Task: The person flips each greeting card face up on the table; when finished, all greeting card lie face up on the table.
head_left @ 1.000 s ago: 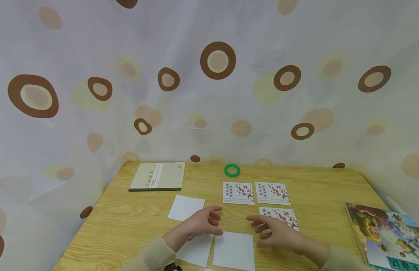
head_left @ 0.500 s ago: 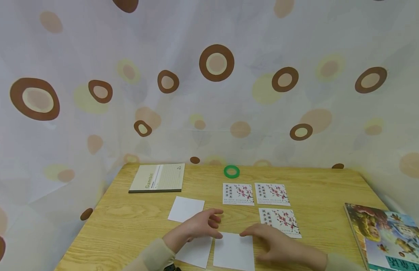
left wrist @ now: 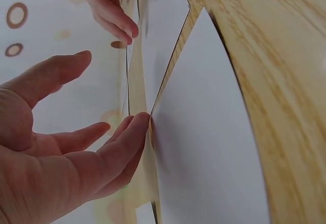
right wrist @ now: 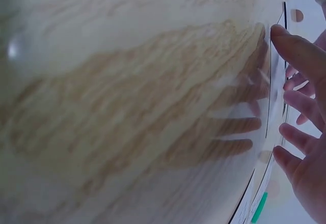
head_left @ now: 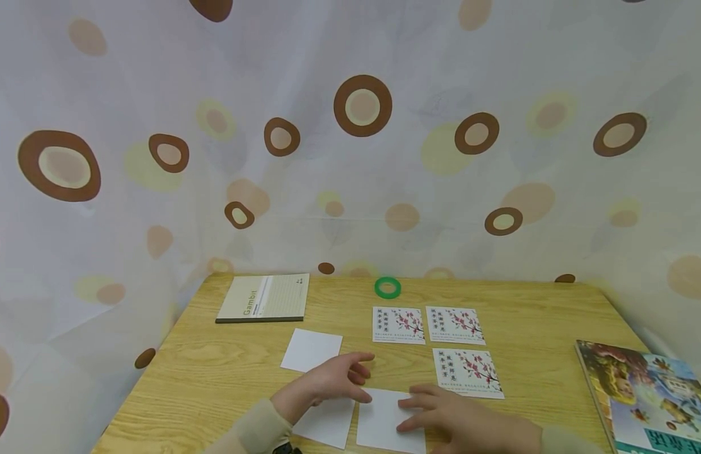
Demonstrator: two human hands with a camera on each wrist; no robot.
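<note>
My left hand (head_left: 335, 378) is over the inner edges of the white square cards, its fingers loosely bent and holding nothing. In the left wrist view the fingertips (left wrist: 140, 124) come right at the corner of the near white card (left wrist: 209, 147). My right hand (head_left: 449, 413) lies with spread fingers over the right edge of the front-middle white card (head_left: 384, 429). In the right wrist view its fingers (right wrist: 298, 137) are spread low above the wooden table. Another white card (head_left: 330, 425) is partly covered by the left hand, and a third white card (head_left: 312, 349) lies behind it.
Three cards with red blossom print, a left one (head_left: 398, 325), a right one (head_left: 455, 325) and a nearer one (head_left: 469, 373), lie beyond the hands. Behind are green tape (head_left: 388, 288) and a notebook (head_left: 262, 297). A picture book (head_left: 648, 397) is at right.
My right hand has come down and nearer to me, off the nearest printed card and onto the edge of the front-middle white card, its fingers spreading. My left hand has hardly moved.
</note>
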